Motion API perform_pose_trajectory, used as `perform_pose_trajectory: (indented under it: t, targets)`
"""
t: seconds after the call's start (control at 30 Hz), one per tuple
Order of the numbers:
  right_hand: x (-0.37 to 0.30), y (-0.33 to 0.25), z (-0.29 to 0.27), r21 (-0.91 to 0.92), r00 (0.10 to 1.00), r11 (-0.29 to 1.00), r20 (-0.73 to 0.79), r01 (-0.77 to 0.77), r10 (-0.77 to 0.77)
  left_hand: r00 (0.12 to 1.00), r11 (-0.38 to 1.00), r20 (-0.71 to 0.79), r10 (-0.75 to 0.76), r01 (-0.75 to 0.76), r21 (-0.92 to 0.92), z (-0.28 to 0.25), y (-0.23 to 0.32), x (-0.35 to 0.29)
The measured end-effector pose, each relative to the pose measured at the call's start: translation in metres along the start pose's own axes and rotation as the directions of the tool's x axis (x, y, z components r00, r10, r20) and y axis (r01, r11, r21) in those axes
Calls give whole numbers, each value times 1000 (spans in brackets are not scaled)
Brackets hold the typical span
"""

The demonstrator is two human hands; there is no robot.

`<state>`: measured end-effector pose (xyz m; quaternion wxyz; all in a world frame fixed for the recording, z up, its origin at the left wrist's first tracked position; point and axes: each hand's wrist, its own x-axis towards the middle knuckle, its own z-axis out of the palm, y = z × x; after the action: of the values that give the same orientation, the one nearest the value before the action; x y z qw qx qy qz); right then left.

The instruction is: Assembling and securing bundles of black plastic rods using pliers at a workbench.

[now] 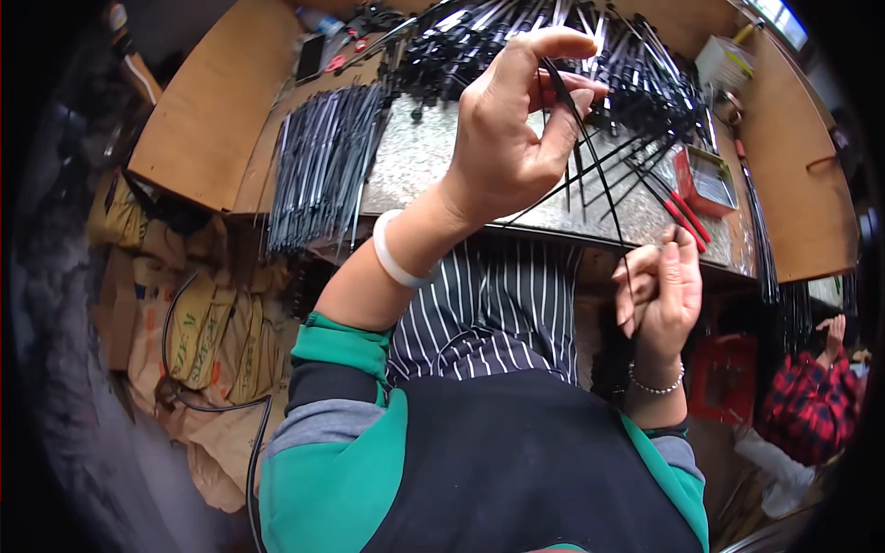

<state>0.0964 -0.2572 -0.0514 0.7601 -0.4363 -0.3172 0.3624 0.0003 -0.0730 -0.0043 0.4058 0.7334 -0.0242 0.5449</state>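
Observation:
My left hand (521, 120) is raised over the table's front edge, its thumb and fingers closed around thin black strips (590, 152). One long strip hangs from it down toward my right hand (662, 290), and its lower end passes against the curled fingers there. The right hand's fingertips are pressed together; what they pinch, if anything, is too small to make out. Just above the right hand lie pliers with red handles (687, 221), among loose black strips. Behind my left hand spreads a big heap of dark, shiny strips with black ends (452, 55).
A row of dark strips (327, 157) overhangs the table (406, 157) edge at left. A red open box (705, 180) stands at right. Wooden side panels (217, 101) flank the table. Yellow sacks (207, 332) lie on the floor. Another person in red checks (816, 405) is at far right.

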Motion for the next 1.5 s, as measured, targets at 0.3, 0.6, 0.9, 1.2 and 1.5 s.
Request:
perform_pose_trajectory:
  t: [0.3, 0.6, 0.9, 1.2, 1.5]
  targets:
    - [11, -4, -46, -307, 989, 950, -116, 54, -94, 971, 999, -239, -29, 22, -33, -59, -11, 1]
    - [-7, 2, 9, -119, 953, 986, 266, -117, 145, 984, 901, 109, 140, -172, 399, 4, -9, 1]
    - [-3, -28, 7, 2, 969, 986, 187, -165, 162, 1000, 983, 25, -7, 3, 186, 11, -27, -7]
    - [17, -36, 14, 118, 958, 963, 183, -243, 219, 989, 593, -147, 7, 114, 797, -102, -66, -32]
    - [34, -24, 20, 84, 976, 987, 182, -135, 118, 570, -267, -546, -613, 502, 823, -213, -97, -71]
